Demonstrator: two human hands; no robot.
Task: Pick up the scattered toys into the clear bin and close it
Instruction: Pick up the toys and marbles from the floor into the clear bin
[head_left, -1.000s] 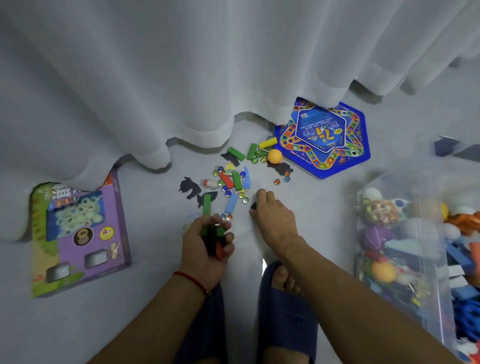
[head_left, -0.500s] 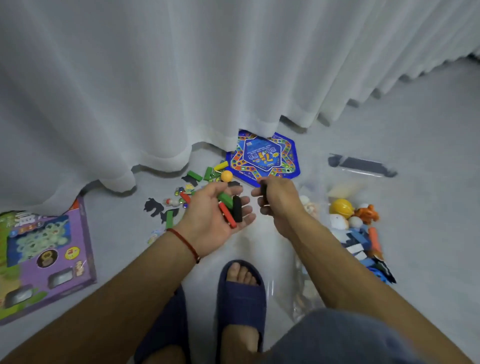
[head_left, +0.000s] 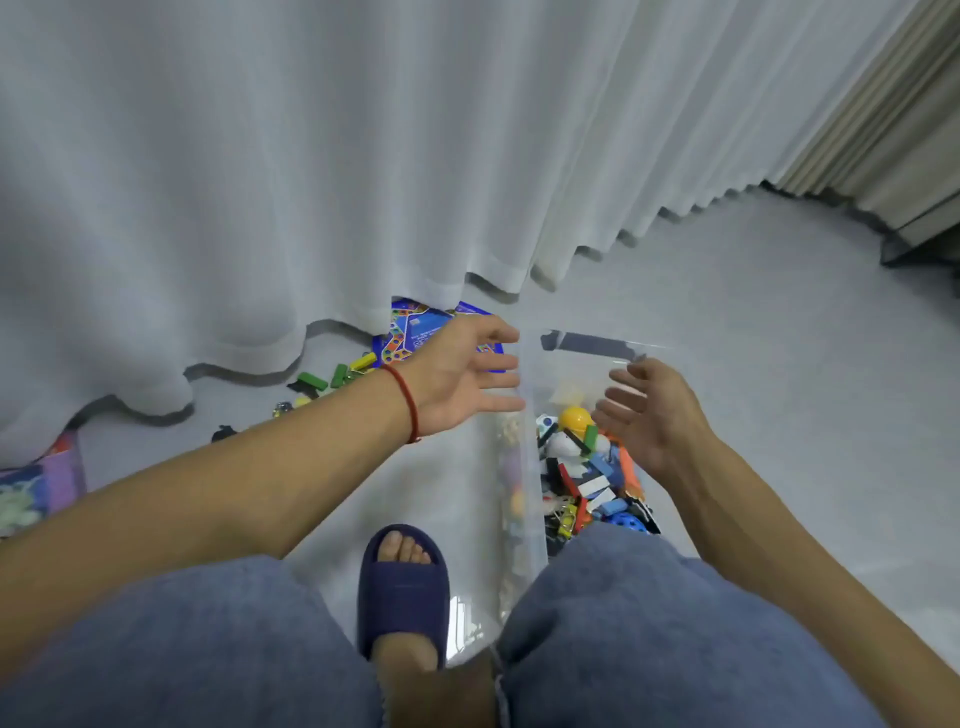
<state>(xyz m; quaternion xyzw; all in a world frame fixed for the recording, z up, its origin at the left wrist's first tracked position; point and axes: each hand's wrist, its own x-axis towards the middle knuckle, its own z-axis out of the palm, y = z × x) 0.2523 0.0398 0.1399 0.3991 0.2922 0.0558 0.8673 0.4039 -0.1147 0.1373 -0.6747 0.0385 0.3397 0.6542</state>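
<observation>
1. Grey floor (head_left: 753, 322), with a white curtain (head_left: 311, 156) hanging to it across the back; a beige pleated curtain (head_left: 893, 114) fills the far right corner.
2. Purple game box (head_left: 36, 483), far left edge, partly under the curtain hem. Not yet collected.
3. Scattered toys (head_left: 322, 382) on the floor by the curtain: green and yellow blocks, small marbles, a dark flat piece. All well apart from the bin.
4. Blue game board (head_left: 410, 332), half hidden by the curtain and by the left wrist.
5. Left hand (head_left: 462, 379), palm up, fingers straight and spread, carrying nothing; its fingertips lie at the bin's near wall. Red cord at the wrist.
6. Dark blue slipper (head_left: 402, 587) on one foot, between the knees.
7. Clear bin (head_left: 527, 467), lidless, on the floor beside the right knee, already holding many toys: a yellow helmet (head_left: 575, 418), blocks, figures.
8. Right hand (head_left: 649, 415), above the bin's right side, fingers loosely extended, nothing held.
9. Dark-edged clear panel (head_left: 587, 345), beyond the bin; possibly the lid, cannot confirm.
10. Handling note (judgement): a handful looks just emptied. For the next load, gather blocks and marbles in a cupped palm, carry low over the rim, tip inward; take flat boards last, then fit the lid.
</observation>
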